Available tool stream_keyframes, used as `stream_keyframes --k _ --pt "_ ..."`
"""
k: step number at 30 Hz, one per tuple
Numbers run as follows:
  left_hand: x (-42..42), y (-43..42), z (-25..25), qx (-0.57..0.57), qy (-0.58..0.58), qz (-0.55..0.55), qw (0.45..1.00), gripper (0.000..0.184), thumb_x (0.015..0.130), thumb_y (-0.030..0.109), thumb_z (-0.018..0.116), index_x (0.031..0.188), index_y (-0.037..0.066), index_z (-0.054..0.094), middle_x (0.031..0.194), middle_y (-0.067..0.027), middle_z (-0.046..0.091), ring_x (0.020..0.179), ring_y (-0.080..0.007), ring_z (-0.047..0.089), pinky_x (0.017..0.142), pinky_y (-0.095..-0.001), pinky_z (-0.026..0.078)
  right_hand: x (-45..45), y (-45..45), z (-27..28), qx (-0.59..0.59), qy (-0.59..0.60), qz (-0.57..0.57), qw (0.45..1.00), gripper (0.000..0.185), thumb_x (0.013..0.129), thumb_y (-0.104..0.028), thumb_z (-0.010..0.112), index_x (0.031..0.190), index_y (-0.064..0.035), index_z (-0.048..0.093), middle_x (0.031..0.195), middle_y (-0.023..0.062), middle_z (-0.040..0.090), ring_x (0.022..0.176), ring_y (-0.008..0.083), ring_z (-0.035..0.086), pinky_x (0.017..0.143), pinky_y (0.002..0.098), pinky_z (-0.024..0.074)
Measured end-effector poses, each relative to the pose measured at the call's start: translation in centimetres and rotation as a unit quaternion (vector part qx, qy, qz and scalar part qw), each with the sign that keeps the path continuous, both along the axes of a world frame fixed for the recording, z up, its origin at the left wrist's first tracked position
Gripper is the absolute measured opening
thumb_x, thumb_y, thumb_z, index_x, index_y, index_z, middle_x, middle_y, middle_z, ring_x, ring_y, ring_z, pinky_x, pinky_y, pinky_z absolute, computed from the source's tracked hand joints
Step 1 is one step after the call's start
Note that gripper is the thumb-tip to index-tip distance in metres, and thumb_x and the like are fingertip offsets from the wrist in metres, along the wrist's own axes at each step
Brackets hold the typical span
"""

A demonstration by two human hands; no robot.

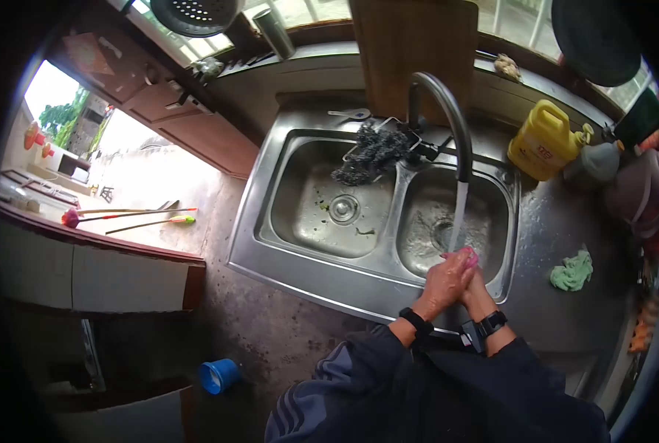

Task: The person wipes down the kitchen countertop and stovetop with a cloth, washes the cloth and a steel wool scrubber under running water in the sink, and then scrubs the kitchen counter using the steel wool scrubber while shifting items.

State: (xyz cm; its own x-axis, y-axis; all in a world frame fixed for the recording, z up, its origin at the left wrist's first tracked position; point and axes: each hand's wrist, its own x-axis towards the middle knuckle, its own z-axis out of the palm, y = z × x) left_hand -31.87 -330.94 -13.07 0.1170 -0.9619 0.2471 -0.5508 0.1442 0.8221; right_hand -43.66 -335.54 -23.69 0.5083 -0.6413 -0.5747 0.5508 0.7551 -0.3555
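Observation:
Over the front edge of the right sink basin [410,247], my two hands are pressed together. My left hand [444,284] lies on top with its fingers closed, and my right hand [477,284] is partly hidden against it. A small bright pink thing [472,258] shows between the fingers; it looks like a piece of soap, but I cannot make out its kind. Water [459,210] runs from the tall curved faucet [462,140] and falls just beside my fingertips. Both hands look wet.
The left basin [300,221] has green scraps near its drain. A dark mesh scrubber [377,151] lies at the divider. On the right stand a yellow jug [545,144] and a green cloth [573,271]. A blue bucket [220,376] sits on the floor.

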Motion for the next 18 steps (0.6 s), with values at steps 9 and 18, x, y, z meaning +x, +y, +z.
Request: stream_keyframes --k 9,18 --pt "2.6 -2.4 -5.0 0.151 0.005 0.090 0.984 0.027 0.096 0.028 0.056 0.103 0.003 0.065 0.084 -0.0196 0.068 0.077 -0.0367 0.066 0.067 -0.0452 0.050 2.9 1.5 5.7 -0.067 0.169 -0.100 0.978 0.027 0.102 -0.028 0.048 0.117 -0.0075 0.055 0.107 0.0062 0.063 0.096 0.0172 0.061 0.084 0.0337 0.0510" --pt "0.8 -0.7 -1.6 0.298 0.341 0.069 0.889 0.026 0.094 0.024 0.059 0.104 0.000 0.057 0.078 -0.0085 0.062 0.060 -0.0161 0.060 0.048 -0.0286 0.046 1.0 1.6 5.9 -0.027 0.165 -0.070 0.983 0.024 0.102 -0.023 0.047 0.120 -0.0081 0.052 0.101 0.0048 0.064 0.089 0.0128 0.062 0.075 0.0289 0.0527"
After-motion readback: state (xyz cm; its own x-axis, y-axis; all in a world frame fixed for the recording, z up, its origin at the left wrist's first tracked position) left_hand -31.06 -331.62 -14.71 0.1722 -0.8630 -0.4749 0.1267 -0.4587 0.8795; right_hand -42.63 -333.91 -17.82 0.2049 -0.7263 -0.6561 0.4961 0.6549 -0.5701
